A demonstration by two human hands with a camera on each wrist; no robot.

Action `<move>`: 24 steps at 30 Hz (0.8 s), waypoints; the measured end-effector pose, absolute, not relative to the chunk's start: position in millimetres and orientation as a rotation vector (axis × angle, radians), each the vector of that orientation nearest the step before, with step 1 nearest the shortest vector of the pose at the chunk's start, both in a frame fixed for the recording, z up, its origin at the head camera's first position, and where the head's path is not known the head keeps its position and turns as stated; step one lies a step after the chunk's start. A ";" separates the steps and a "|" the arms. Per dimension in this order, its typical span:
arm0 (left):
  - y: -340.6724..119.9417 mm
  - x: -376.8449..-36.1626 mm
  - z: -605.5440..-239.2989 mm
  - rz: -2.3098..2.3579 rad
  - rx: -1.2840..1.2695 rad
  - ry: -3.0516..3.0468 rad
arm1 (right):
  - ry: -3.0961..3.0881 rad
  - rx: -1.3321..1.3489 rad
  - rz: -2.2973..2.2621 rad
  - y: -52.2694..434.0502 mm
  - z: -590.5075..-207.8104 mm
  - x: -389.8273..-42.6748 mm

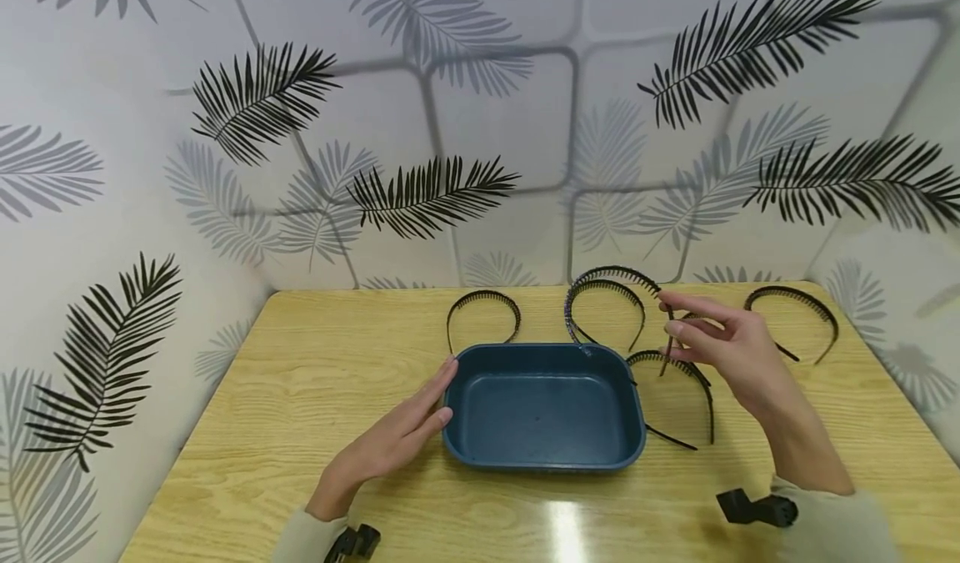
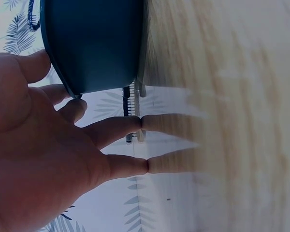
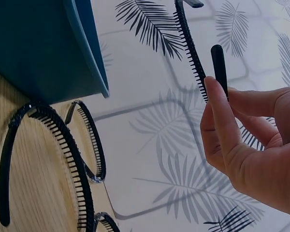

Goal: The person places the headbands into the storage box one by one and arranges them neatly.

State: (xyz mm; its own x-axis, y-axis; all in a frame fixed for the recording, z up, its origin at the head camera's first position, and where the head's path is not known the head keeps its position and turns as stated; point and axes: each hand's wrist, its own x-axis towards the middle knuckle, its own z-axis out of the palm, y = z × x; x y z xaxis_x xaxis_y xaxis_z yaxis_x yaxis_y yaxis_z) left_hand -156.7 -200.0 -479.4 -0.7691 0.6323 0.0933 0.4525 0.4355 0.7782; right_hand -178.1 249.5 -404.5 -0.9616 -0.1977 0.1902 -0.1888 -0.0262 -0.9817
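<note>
My right hand [image 1: 731,350] pinches one end of a black toothed headband [image 1: 617,270] between thumb and fingers. The headband's arch reaches left, above the back right part of a dark blue basin [image 1: 543,464]. In the right wrist view, a flat black tip [image 3: 219,65] sticks up past the fingertips. Nothing lies inside the basin. At its left side, my left hand [image 1: 390,442] touches the rim with fingers extended. In the left wrist view, the thumb and two fingers meet the basin, while the two lower fingertips rest on the table.
Another headband [image 1: 486,294] lies behind the basin, and one [image 1: 641,317] lies behind its right corner. To the right, a headband [image 1: 710,404] lies against the basin. A further one [image 1: 806,297] sits at the far right of the wooden table [image 1: 315,363]. A patterned wall [image 1: 525,238] stands behind.
</note>
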 end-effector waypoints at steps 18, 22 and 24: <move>-200.3 -157.2 -481.8 1.226 0.952 2.489 | 2.140 -0.406 -2.196 210.4 -419.7 -180.3; -199.9 -157.1 -481.8 1.239 0.952 2.477 | 2.106 -0.405 -2.221 201.3 -424.2 -179.3; -199.5 -156.7 -481.6 1.241 0.956 2.478 | 2.093 -0.408 -2.239 197.5 -426.8 -179.5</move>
